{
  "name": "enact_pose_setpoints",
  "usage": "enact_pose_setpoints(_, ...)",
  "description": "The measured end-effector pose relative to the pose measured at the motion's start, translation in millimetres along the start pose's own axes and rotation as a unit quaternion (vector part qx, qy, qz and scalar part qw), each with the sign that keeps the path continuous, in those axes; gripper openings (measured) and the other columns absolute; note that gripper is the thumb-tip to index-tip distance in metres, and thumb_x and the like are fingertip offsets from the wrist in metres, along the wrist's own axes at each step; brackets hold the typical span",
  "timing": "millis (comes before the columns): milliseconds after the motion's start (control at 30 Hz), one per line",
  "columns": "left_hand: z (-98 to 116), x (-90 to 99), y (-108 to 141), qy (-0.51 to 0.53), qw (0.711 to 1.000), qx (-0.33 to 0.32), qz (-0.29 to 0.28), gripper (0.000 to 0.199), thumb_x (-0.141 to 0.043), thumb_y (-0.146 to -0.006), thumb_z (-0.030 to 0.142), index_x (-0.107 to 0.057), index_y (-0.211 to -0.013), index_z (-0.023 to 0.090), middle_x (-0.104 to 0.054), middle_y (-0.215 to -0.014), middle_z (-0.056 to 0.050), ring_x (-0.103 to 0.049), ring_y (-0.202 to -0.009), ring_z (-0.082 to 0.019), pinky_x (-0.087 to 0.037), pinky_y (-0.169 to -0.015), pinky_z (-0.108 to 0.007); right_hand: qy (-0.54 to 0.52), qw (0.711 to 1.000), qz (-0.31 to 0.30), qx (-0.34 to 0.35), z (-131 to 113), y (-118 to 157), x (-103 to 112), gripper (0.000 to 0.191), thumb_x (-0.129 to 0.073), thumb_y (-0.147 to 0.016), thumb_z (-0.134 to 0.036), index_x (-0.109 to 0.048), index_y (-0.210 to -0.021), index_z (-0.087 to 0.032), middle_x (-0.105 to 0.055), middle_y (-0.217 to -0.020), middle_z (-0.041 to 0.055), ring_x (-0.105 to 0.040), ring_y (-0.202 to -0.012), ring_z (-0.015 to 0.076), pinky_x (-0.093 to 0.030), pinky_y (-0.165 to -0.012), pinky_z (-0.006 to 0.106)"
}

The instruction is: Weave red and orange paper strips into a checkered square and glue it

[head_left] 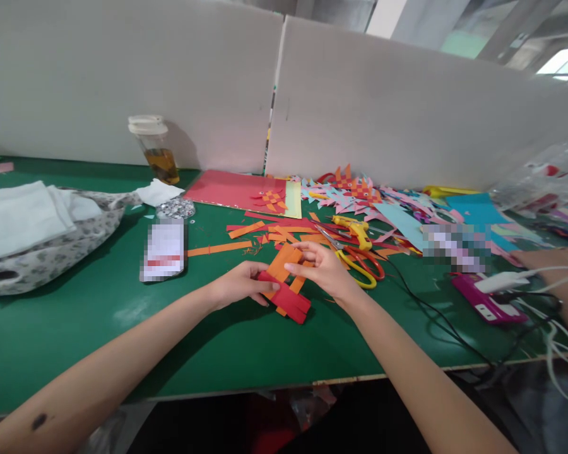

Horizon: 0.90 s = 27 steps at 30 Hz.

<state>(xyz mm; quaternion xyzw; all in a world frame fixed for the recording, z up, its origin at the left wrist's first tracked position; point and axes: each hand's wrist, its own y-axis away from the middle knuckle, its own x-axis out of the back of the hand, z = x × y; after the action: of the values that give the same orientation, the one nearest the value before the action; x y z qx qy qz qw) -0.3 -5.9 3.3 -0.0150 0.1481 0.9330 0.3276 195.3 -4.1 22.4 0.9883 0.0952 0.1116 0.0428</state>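
Between my two hands is a piece of interlaced red and orange paper strips (291, 301), held just above the green table. My left hand (246, 284) pinches its left side, thumb lying on the red strips. My right hand (324, 268) grips the upper orange strips, with its thumb in front and fingers behind. Some of the strips' crossings are hidden by my fingers. Beyond them lie loose orange and red paper strips (236, 247). Scissors with yellow and orange handles (360, 268) rest close to my right hand, beside a yellow glue gun (355, 230).
A phone (165, 249), a lidded cup of amber drink (156, 151) and a patterned cloth bag (76, 243) stand left. A red sheet (231, 189) and a paper-scrap pile (341, 192) lie behind. Rightward are a magenta power strip (487, 302), cables, and another person's arm (549, 271).
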Motion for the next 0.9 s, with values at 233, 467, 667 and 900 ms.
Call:
enact_pose_setpoints(233,1.2,4.2,-2.8,0.039,0.998,0.005,0.050,0.030,-0.070,-0.070,0.027,-0.065,-0.096,0.013,-0.068,-0.093,-0.009,-0.064,-0.075,-0.013,-0.054,-0.062,-0.022,-0.015,0.995,0.024,-0.091,-6.6,-0.4,6.5,0.058,-0.076,-0.058,-0.029,-0.049,-0.109,-0.019,-0.067,-0.091,0.0070,-0.065,-0.084,0.0185,-0.050,-0.080,0.036)
enact_pose_setpoints(467,1.5,0.7,-1.4,0.051,0.998,-0.003,0.038,0.034,-0.064,-0.074,0.039,-0.064,-0.098,0.015,-0.067,-0.099,-0.008,-0.063,-0.083,-0.017,-0.054,-0.066,-0.028,-0.030,0.996,0.018,-0.080,-5.3,0.3,6.4,0.051,-0.076,-0.058,-0.024,-0.052,-0.103,-0.017,-0.066,-0.068,-0.0007,-0.064,-0.065,0.0141,-0.051,-0.068,0.029)
enact_pose_setpoints(667,0.1,-1.2,-0.9,0.087,0.996,-0.022,0.026,0.033,-0.059,-0.079,0.041,-0.064,-0.099,0.015,-0.065,-0.103,-0.008,-0.061,-0.090,-0.017,-0.053,-0.078,-0.031,-0.056,0.996,0.041,-0.058,-3.0,-0.7,4.5,0.050,-0.077,-0.058,-0.027,-0.052,-0.101,-0.018,-0.066,-0.068,-0.0008,-0.063,-0.064,0.0139,-0.051,-0.068,0.030)
enact_pose_setpoints(900,1.8,-4.4,0.6,0.121,0.993,-0.004,0.006,0.033,-0.060,-0.079,0.039,-0.063,-0.101,0.014,-0.065,-0.101,-0.009,-0.061,-0.082,-0.014,-0.054,-0.073,-0.029,-0.067,0.993,0.081,-0.058,-3.8,-1.0,0.8,0.050,-0.077,-0.056,-0.027,-0.055,-0.099,-0.018,-0.070,-0.079,0.0041,-0.066,-0.077,0.0182,-0.049,-0.077,0.033)
